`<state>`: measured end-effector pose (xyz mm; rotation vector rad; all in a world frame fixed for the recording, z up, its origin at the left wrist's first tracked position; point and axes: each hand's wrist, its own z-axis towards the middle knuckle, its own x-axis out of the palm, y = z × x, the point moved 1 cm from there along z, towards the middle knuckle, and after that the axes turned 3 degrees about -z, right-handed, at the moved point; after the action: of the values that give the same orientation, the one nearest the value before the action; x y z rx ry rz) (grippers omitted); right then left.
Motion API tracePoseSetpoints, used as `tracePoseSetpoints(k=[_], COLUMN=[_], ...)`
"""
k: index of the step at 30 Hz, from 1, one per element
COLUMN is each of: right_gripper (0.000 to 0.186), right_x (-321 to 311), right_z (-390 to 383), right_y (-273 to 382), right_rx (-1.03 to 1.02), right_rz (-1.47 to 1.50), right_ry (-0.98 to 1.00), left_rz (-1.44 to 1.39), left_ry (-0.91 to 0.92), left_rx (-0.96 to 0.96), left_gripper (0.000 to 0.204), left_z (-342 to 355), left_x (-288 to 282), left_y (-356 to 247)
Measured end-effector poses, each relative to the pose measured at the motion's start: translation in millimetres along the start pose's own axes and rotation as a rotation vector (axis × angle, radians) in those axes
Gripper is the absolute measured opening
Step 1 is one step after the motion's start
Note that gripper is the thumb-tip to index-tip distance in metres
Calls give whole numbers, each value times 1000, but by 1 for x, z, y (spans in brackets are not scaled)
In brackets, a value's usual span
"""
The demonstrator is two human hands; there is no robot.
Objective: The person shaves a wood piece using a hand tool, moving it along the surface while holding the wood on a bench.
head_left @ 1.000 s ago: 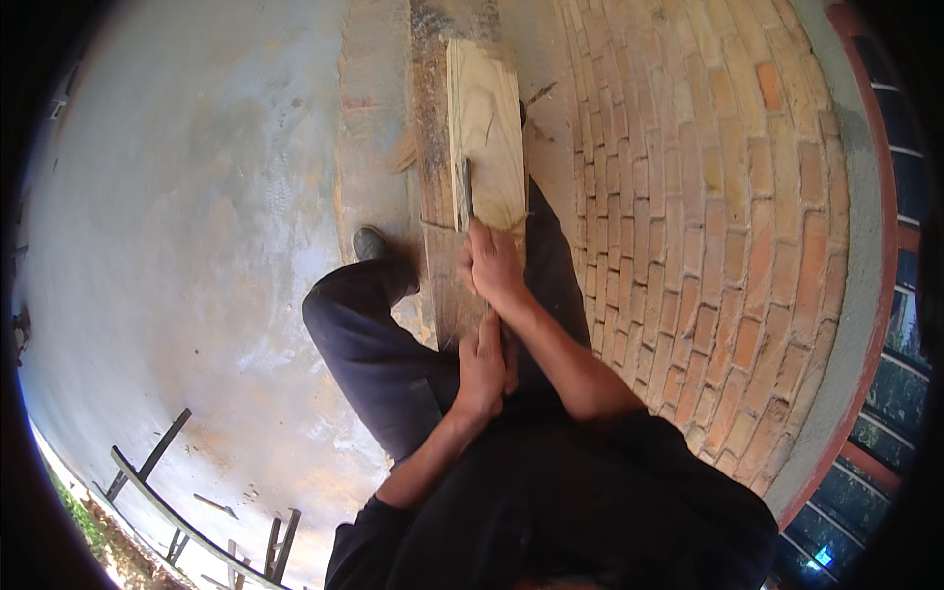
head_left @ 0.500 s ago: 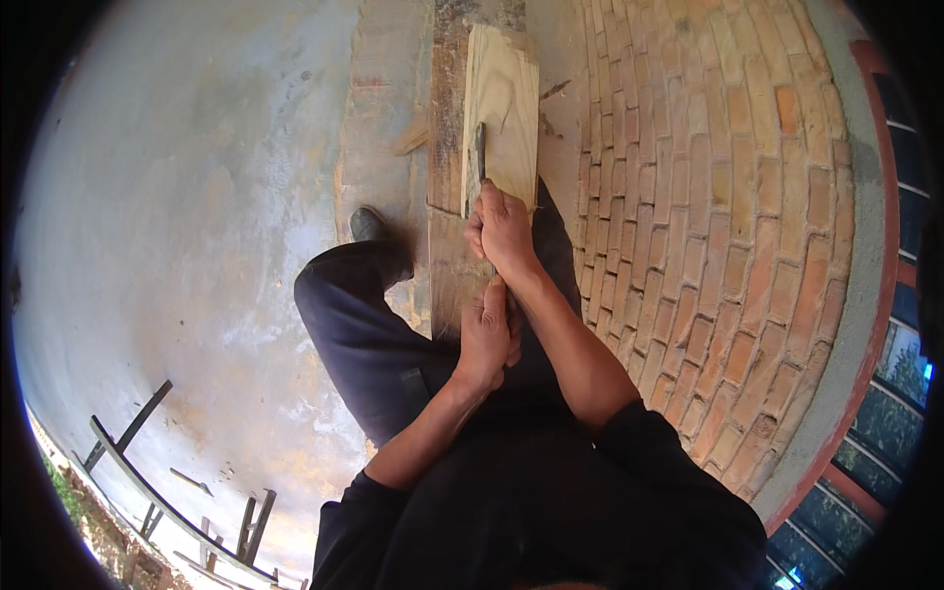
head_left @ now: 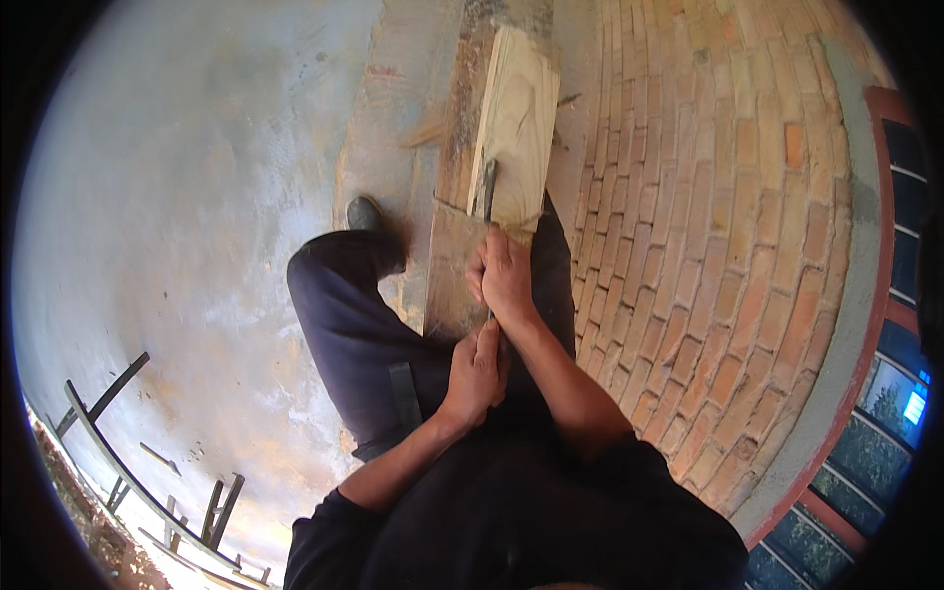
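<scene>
A pale, newly cut wooden board (head_left: 526, 118) lies lengthwise on a worn, dark plank bench (head_left: 447, 280), which I straddle. Both hands grip a long, thin, dark metal tool with a flattened end (head_left: 490, 177); its exact kind is unclear. That end rests at or just over the left edge of the board's near part. My right hand (head_left: 504, 272) is closed round the tool just short of the board's near end. Closer to my body, my left hand (head_left: 477, 372) is closed round its rear part. My fingers hide much of the tool's length.
A cord (head_left: 450, 207) crosses the bench by the board's near end. My shoe (head_left: 365, 213) rests on the concrete floor (head_left: 226, 197) to the left. Brick paving (head_left: 688, 265) lies right, bounded by a red-framed window (head_left: 875, 393). A dark metal frame (head_left: 128, 457) stands lower left.
Both hands have drawn the tool back toward my body, and its flat end has slid nearer along the board's left side. The view has also shifted and tilted slightly.
</scene>
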<state>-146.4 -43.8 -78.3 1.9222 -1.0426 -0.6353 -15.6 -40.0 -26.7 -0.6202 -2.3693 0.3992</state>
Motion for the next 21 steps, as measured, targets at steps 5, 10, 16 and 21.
tracePoseSetpoints(k=[5,10,16,21], right_gripper=[49,51,53,53], right_x=[0,2,-1,-2], right_z=[0,-1,32,61], right_y=[8,5,14,25], right_rx=[123,145,42,16], right_rz=[101,180,128,128], right_ry=[25,-19,-1,8], left_rz=[-106,-83,-40,-83], left_ry=[-3,26,46,24], left_rx=[-73,-91,-20,-73], left_gripper=[40,41,42,42], left_z=[-2,-5,22,42], left_x=[4,2,7,17], left_y=[-5,-9,-21,-40])
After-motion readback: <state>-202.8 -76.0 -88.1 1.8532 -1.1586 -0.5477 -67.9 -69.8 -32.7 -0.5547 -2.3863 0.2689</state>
